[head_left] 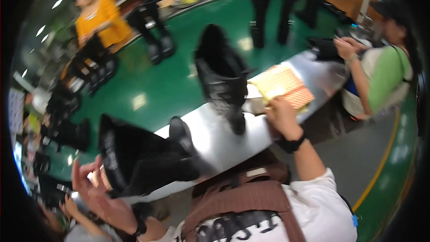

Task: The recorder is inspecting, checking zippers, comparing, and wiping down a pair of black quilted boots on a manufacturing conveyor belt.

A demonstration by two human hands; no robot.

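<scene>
With the right hand point(283, 112), in a snug black wristband point(293, 143), grips the near edge of a patterned sheet point(286, 84) with curled fingers. Flat, roughly square, orange and yellow, crosshatched like netting, lying over the silver metal strip point(253, 148) in front of the person.

Over to the left hand point(103, 197): half-open, raised with bent, parted fingers beside the mouth of a black boot point(145, 163). Right there, between fingers and boot, a small orange patch point(105, 178); impossible to tell whether grasped or merely brushed.

Out to that boot now: matte, dark, broad in the shaft, lying with mouth to the left and rounded toe to the right. Between the two hands, just left of the sheet, a second black boot point(220, 85): tall, wide-mouthed, creased, with a dull sheen, toe toward the person.

Beyond the smooth, glaring metal, a glossy green tabletop point(130, 78), dotted with pale reflections. On the far side, slim tall boots point(260, 15). To the right, a co-worker in light green point(389, 76), handling something black. Across the green, a person in yellow point(105, 22).
</scene>
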